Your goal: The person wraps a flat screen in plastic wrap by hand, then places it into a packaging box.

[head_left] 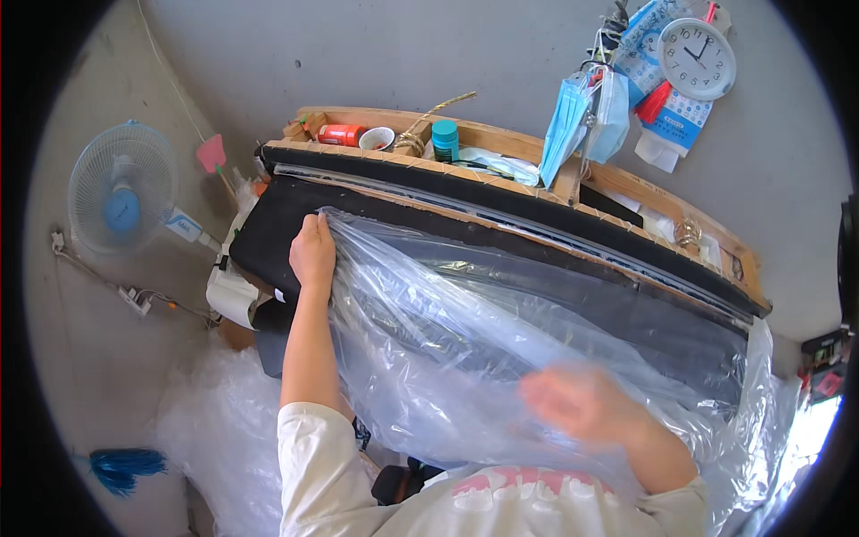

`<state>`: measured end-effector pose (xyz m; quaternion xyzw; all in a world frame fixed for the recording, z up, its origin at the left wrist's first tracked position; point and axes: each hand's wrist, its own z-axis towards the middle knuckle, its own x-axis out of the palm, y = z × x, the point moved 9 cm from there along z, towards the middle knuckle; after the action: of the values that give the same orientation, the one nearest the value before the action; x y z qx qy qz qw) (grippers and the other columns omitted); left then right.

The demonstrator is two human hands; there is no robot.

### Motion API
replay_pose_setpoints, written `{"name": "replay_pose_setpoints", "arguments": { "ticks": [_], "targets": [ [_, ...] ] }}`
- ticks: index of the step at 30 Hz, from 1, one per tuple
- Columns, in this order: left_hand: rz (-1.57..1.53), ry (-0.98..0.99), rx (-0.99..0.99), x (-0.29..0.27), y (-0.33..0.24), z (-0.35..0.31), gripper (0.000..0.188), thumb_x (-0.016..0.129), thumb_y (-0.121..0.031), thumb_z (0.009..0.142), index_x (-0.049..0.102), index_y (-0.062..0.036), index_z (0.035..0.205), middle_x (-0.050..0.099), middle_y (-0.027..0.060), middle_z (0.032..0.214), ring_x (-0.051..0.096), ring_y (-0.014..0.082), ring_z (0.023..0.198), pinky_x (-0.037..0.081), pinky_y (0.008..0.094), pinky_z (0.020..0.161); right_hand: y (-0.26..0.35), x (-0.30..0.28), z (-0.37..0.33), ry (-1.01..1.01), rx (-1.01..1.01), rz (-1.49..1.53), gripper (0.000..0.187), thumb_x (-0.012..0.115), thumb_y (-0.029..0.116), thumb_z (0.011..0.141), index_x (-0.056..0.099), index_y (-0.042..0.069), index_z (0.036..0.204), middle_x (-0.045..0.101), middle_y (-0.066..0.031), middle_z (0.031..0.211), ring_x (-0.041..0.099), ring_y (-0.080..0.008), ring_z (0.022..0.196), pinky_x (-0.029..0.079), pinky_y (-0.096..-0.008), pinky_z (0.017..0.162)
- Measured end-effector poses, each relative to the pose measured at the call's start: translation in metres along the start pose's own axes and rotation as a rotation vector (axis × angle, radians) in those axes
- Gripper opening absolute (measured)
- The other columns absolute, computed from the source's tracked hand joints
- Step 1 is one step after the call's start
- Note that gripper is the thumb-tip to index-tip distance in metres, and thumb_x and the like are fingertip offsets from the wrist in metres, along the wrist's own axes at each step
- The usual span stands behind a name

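So we had our left hand [312, 252] closed around the upper left corner of a clear plastic sheet [403, 300], right by the far edge of the black work surface [270, 211]. Our guess is that a pinch at the corner held that end in place, since film that thin and floppy would probably slide around otherwise. The sheet was draped over the dark top, creased diagonally and sagging toward our body. Our right hand [577, 403] was a blur over the lower middle of it, so we honestly couldn't tell if it was gripping or just brushing the film.

Behind a long metal strip [501, 217] sat a wooden tray [501, 136] with an orange-red container [342, 134], a white cup [377, 139] and a teal jar [445, 141], likely parked there so the work surface stayed usable.
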<state>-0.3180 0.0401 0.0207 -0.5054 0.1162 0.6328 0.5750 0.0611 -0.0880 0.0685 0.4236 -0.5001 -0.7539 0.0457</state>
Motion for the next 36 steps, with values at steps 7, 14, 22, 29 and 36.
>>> {"name": "replay_pose_setpoints", "arguments": {
  "ticks": [7, 14, 22, 29, 36],
  "targets": [
    [-0.021, 0.022, 0.007, 0.015, -0.011, 0.001, 0.028, 0.042, -0.031, 0.090, 0.050, -0.0076, 0.078, 0.059, 0.0204, 0.071, 0.057, 0.0406, 0.070, 0.043, 0.0486, 0.060, -0.038, -0.043, 0.050, -0.305, 0.181, -0.139, 0.015, 0.056, 0.019, 0.084, 0.052, 0.004, 0.087, 0.060, -0.0069, 0.082, 0.059, -0.0171, 0.067, 0.047, -0.0300, 0.058],
    [-0.092, 0.033, 0.051, 0.015, 0.012, 0.001, 0.020, 0.046, -0.025, 0.090, 0.057, -0.0094, 0.090, 0.062, 0.0129, 0.088, 0.060, 0.0328, 0.083, 0.047, 0.0383, 0.065, -0.046, -0.089, -0.102, 0.210, 0.732, -0.669, 0.017, 0.051, 0.006, 0.078, 0.054, 0.007, 0.095, 0.062, -0.0060, 0.075, 0.059, -0.0251, 0.063, 0.044, -0.0359, 0.058],
    [0.093, 0.117, 0.136, 0.044, 0.011, 0.014, 0.038, 0.034, -0.040, 0.093, 0.054, -0.0071, 0.097, 0.058, 0.0213, 0.087, 0.052, 0.0431, 0.079, 0.041, 0.0463, 0.061, 0.084, -0.301, -0.343, -1.102, 0.425, -0.345, 0.004, 0.049, -0.003, 0.070, 0.050, 0.001, 0.070, 0.051, -0.0064, 0.072, 0.050, -0.0141, 0.071, 0.040, -0.0248, 0.066],
    [0.077, 0.153, 0.123, 0.055, 0.016, 0.017, 0.039, 0.034, -0.040, 0.092, 0.052, -0.0062, 0.097, 0.057, 0.0218, 0.089, 0.051, 0.0434, 0.081, 0.041, 0.0462, 0.063, -0.061, -0.177, -0.286, -0.294, 0.545, -0.790, 0.031, 0.068, 0.026, 0.075, 0.059, 0.005, 0.095, 0.048, -0.0141, 0.116, 0.041, -0.0290, 0.114, 0.027, -0.0404, 0.098],
    [0.169, 0.187, 0.034, 0.055, 0.034, 0.022, 0.040, 0.031, -0.041, 0.093, 0.052, -0.0085, 0.102, 0.058, 0.0205, 0.092, 0.053, 0.0415, 0.084, 0.042, 0.0453, 0.065, 0.062, -0.174, -0.311, -0.561, 0.500, -0.238, 0.017, 0.057, 0.019, 0.084, 0.054, 0.004, 0.093, 0.053, -0.0082, 0.080, 0.054, -0.0174, 0.077, 0.043, -0.0335, 0.069]
  ]
}}
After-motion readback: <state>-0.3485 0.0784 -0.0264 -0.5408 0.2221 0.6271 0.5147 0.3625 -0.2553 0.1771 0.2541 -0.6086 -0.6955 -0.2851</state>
